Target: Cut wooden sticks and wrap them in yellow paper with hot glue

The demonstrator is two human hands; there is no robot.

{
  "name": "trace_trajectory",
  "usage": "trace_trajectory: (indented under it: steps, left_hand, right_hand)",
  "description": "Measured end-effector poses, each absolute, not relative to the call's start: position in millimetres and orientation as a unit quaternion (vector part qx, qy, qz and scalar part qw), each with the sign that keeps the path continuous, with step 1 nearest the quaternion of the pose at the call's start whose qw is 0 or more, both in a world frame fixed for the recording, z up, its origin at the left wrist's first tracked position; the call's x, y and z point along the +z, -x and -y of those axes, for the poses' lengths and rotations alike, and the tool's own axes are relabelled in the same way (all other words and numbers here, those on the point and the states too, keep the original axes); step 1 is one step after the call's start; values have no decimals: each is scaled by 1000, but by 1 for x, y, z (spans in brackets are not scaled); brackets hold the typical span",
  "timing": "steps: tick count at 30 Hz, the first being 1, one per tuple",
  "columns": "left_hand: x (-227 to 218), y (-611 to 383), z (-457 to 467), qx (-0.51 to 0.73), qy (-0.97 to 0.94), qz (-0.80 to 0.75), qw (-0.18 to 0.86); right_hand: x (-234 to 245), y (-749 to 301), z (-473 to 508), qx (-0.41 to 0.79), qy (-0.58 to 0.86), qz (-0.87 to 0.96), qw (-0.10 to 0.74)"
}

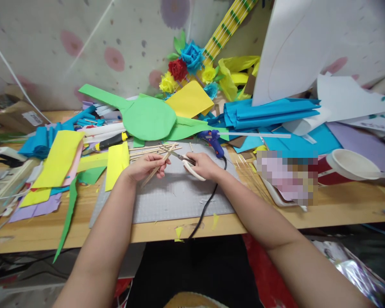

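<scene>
Over the grey cutting mat [179,203], my left hand [145,167] is closed on thin wooden sticks [169,155], which slant up to the right; their exact number is hard to make out. My right hand [206,166] grips a pair of scissors [193,170] with white handles. The scissors' blades point left and cross the sticks near their upper end; whether they touch is unclear. More wooden sticks [137,153] lie on the mat just behind my left hand. Behind my right hand rests a blue glue gun [215,141] with a white glue stick in its back.
A green paper guitar-like shape [149,117] lies at the back, below paper flowers [192,55]. Yellow paper [59,158] and a utility knife [111,141] are at left. Blue paper rolls [269,113], a paper cup [349,167] and a blurred tray stand right. A black cord [208,201] crosses the mat.
</scene>
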State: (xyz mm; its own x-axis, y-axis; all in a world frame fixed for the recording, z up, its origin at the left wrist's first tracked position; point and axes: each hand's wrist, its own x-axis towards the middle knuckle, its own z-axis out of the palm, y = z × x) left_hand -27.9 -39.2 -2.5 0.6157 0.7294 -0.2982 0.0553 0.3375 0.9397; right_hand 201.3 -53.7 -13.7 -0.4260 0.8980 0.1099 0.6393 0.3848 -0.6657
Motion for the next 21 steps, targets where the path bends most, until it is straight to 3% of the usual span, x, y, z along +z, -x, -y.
trace_trajectory:
  steps: [5, 8, 13, 18, 21]
  left_hand:
    - [-5, 28, 39, 181, -646, -449, 590]
    - [-3, 30, 40, 129, -733, -465, 479]
    - [2, 27, 42, 259, -776, -505, 276]
    - [-1, 2, 46, 333, -754, -495, 274]
    - [1, -9, 51, 348, -763, -501, 215]
  right_hand:
    - [-21, -209, 44, 283, 524, 740, 313]
    - [-21, -215, 40, 313, 530, 726, 308]
    - [-17, -209, 47, 262, 561, 745, 247]
    - [-16, -194, 58, 235, 554, 768, 218]
    - [-15, -189, 62, 223, 549, 776, 215]
